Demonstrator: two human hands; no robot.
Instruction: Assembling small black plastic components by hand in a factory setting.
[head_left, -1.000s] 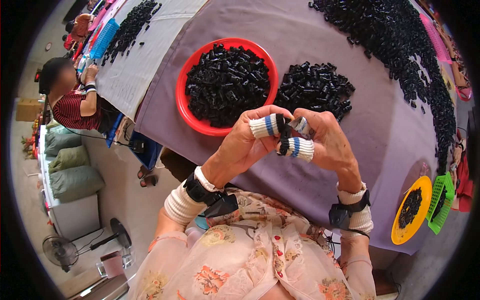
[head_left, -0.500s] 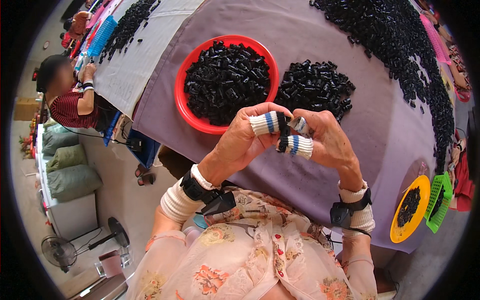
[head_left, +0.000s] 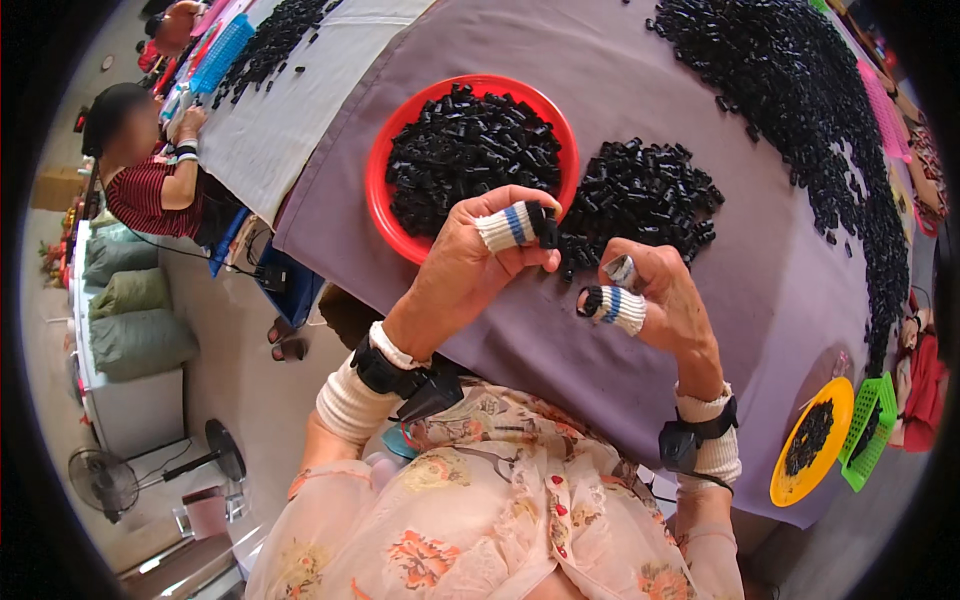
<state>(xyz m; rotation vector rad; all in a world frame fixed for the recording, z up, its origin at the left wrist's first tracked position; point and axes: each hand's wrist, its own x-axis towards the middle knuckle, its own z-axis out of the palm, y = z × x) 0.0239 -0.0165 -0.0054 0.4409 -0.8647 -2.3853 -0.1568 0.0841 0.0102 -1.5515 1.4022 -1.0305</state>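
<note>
My left hand [head_left: 462, 262] pinches a small black plastic part [head_left: 547, 229] between thumb and fingers, over the near rim of a red basin [head_left: 375, 190]. The basin is heaped with similar black parts [head_left: 470, 150]. Apart from it, to the right, my right hand [head_left: 665, 295] is closed on a small silvery-grey piece [head_left: 620, 270], whose exact kind I cannot make out. White knitted finger sleeves with blue stripes cover a digit on each hand. A loose pile of black parts [head_left: 650, 200] lies on the cloth just beyond my right hand.
A mauve cloth [head_left: 760, 330] covers the table. Many more black parts [head_left: 800, 110] spread along its far right. A yellow plate [head_left: 785, 485] and a green basket [head_left: 868, 450] sit at the right edge. On the left, a person [head_left: 150, 200] works at a white-covered table [head_left: 330, 90].
My hands have moved apart; they were together over one black part. The left now holds it alone, turned toward the basin, while the right has drawn slightly down and right.
</note>
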